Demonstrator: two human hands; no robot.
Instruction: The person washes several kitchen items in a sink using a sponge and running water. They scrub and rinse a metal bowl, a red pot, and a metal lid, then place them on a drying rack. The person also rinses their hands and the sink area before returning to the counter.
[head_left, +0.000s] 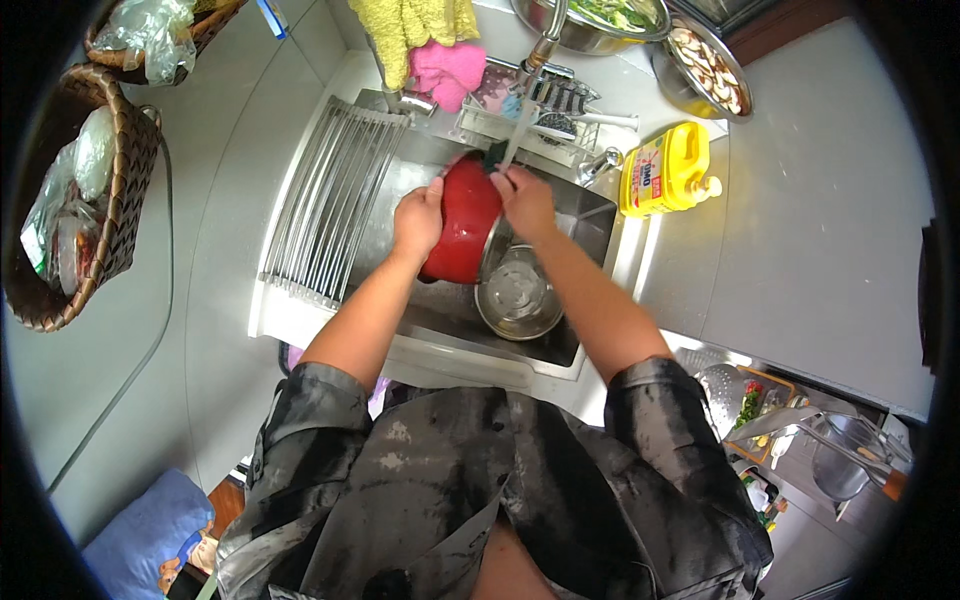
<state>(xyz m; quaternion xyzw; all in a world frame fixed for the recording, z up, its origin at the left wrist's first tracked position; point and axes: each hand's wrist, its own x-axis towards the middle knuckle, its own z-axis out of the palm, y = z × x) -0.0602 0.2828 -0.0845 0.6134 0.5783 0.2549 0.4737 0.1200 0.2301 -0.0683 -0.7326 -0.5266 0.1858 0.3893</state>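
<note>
A red pot (463, 225) is tilted on its side over the steel sink (442, 304), its opening turned to the right. My left hand (418, 217) grips the pot's left side. At its upper right edge my right hand (526, 201) has bent fingers near a dark green scouring pad (495, 156); whether they pinch the pad or the pot's rim cannot be told. Water from the faucet (541, 54) runs down close to these fingers. Below my right hand a steel bowl (519, 300) with water in it sits in the sink.
A roll-up drying rack (334, 199) spans the sink's left side. Behind the sink are a wire caddy (551, 139) and pink cloth (448, 73). A yellow detergent jug (664, 172) stands right, below a bowl of sliced food (705, 71) and a bowl of greens (600, 30). Woven basket (124, 187) at left.
</note>
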